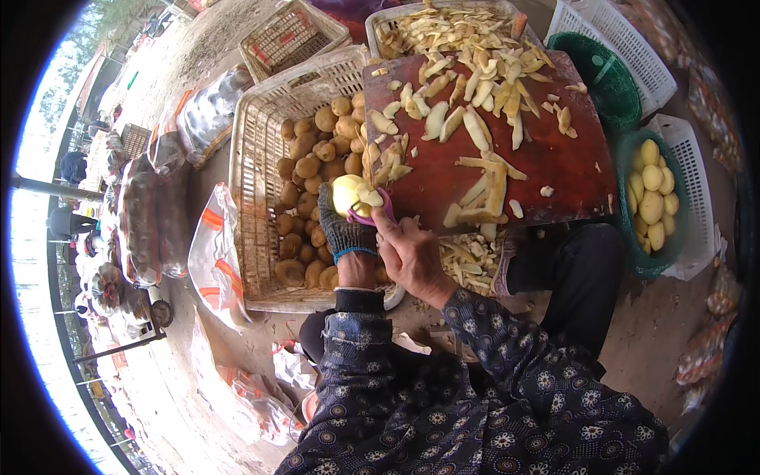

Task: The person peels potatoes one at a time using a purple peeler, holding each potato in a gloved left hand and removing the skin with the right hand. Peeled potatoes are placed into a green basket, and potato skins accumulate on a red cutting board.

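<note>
In a grey knitted glove with a blue cuff edge, my left hand (344, 233) grips a potato (346, 195) whose visible side is pale and peeled. My bare right hand (409, 252) holds a purple peeler (389, 208) against that potato, its index finger stretched along the tool. A slice of peel (369, 196) lies over the potato at the blade. Beneath the left hand is a white plastic crate (261, 95) of unpeeled potatoes (306, 166). To the right, a reddish-brown board (552, 172) carries scattered potato peels (475, 127).
A green basket (626, 196) of peeled potatoes stands at right, by a white crate (697, 172). Another green basket (599, 80) is behind it. Peels heap in a far crate (380, 24) and under the board. Filled sacks (151, 225) and a plastic bag (217, 255) lie left.
</note>
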Demonstrator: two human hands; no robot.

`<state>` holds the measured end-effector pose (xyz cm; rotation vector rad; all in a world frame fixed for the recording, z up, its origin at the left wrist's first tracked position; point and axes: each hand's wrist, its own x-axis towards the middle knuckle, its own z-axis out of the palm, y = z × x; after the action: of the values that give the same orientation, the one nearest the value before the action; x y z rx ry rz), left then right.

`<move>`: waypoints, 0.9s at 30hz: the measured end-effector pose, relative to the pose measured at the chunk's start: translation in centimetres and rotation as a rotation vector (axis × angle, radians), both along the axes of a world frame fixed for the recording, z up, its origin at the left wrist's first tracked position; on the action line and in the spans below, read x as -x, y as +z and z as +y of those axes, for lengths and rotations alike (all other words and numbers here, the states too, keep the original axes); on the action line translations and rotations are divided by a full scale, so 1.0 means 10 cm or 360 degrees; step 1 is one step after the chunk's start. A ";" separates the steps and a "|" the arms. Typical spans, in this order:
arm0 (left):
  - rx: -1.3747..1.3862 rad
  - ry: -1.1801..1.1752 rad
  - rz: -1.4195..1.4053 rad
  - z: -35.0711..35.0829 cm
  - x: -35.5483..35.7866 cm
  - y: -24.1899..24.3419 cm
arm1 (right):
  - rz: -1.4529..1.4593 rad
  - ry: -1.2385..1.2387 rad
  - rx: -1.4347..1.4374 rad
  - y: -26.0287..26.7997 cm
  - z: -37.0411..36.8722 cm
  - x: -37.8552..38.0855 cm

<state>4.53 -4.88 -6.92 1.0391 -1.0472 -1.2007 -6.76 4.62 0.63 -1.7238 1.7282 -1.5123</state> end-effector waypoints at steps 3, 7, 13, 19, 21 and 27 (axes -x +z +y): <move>-0.0035 -0.0019 -0.0051 0.07 0.11 0.15 | 0.0197 -0.0028 -0.0249 -0.20 0.35 0.22; -0.0045 -0.0015 -0.0076 0.06 0.08 0.36 | -0.0221 -0.0056 0.0053 -0.13 0.12 0.29; 0.0156 -0.0169 -0.0821 0.32 0.03 0.39 | -0.0897 0.0162 -0.0126 -0.10 -0.07 -0.12; 0.0214 -0.0200 -0.1061 0.43 -0.03 0.36 | -0.0803 0.0137 -0.0176 -0.20 0.29 -0.14; 0.0009 -0.0165 -0.0645 0.40 -0.01 0.36 | -0.0805 0.0110 -0.0216 -0.11 0.15 -0.02; 0.0475 -0.0355 -0.1609 0.46 -0.16 0.38 | -0.0601 0.0214 -0.0270 -0.12 -0.02 -0.21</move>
<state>6.14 -0.32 -3.17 1.3304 -2.0916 -0.5997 -4.65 4.42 -0.52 -1.3395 1.4693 -1.4709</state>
